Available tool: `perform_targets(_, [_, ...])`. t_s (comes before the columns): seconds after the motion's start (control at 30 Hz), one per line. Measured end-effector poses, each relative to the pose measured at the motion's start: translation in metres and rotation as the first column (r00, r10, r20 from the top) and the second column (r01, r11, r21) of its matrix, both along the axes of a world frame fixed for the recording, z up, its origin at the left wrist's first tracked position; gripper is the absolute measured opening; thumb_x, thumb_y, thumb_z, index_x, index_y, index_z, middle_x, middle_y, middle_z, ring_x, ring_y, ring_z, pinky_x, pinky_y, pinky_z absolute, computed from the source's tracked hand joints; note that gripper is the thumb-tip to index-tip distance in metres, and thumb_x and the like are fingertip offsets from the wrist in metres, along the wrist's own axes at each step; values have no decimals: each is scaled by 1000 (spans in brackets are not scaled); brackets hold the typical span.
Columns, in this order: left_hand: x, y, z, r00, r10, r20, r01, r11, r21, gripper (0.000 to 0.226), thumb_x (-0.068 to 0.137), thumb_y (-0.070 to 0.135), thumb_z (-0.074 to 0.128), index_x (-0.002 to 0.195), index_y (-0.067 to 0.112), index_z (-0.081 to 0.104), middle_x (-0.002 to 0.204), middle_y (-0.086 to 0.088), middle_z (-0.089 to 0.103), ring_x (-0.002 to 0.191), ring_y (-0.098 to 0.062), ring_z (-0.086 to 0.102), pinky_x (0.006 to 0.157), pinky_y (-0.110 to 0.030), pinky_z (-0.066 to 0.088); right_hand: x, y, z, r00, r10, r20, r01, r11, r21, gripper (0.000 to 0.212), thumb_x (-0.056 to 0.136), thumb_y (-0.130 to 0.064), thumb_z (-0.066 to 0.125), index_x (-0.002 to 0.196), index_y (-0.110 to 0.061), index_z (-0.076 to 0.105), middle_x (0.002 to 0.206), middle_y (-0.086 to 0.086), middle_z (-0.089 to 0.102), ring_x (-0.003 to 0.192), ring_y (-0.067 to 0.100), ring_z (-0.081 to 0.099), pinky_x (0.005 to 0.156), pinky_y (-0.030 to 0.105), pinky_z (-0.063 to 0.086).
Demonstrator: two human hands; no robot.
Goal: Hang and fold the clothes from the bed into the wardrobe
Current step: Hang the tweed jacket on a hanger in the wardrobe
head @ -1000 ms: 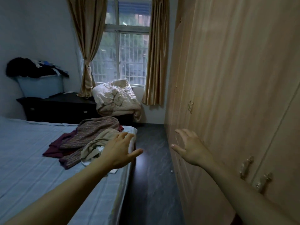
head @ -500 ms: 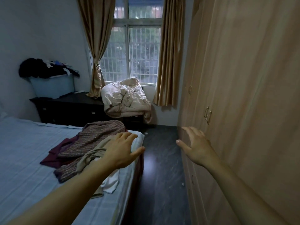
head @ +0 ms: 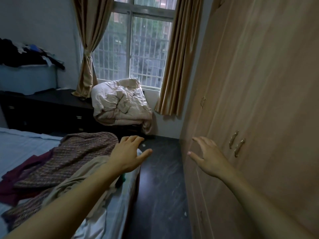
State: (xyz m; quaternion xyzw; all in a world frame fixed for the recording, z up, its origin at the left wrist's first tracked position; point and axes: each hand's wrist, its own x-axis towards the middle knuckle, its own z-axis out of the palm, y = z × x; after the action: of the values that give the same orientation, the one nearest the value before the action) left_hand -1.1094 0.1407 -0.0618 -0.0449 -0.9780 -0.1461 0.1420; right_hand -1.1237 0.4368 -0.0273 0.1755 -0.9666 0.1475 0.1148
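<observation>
While both hands hover empty with fingers spread, the left hand (head: 128,153) above the heap of clothes (head: 69,157) on the bed (head: 22,142), the right hand (head: 206,155) near the closed wardrobe (head: 259,100); a careless grab could drag the tangled heap off the edge.

Dim room, window (head: 138,54) daylight, edges seemingly warped.

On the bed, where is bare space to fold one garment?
The sheet is bare left of the striped knit, toward the dresser. The edge near the left hand is crowded: knit, maroon garment and beige garment overlap.
</observation>
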Motion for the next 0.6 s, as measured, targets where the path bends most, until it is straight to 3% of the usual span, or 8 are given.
perform_targets(0.27, [-123,-1,-44,997,-8,83,9,1000,-12,79,87,78,33,147,28,37,151,4,41,136,-22,37,108,-38,37,-134,-5,-34,998,2,65,-4,1000,27,70,96,-55,46,153,-21,25,159,3,25,145,21,20,118,43,25])
perform_targets(0.4, [-201,13,-64,992,27,127,-17,997,-77,80,86,81,31,148,30,36,154,6,38,139,-21,34,110,-40,38,-223,4,-60,997,-13,76,7,997,80,71,97,-57,42,155,-23,19,162,5,17,148,25,13,118,47,23])
perform_targets(0.6, [-307,37,-54,986,78,145,-60,990,-124,80,86,79,34,149,30,33,156,5,36,142,-22,31,111,-45,38,-345,11,-60,995,17,101,-21,999,38,71,97,-59,42,155,-23,20,162,3,17,148,26,13,118,49,24])
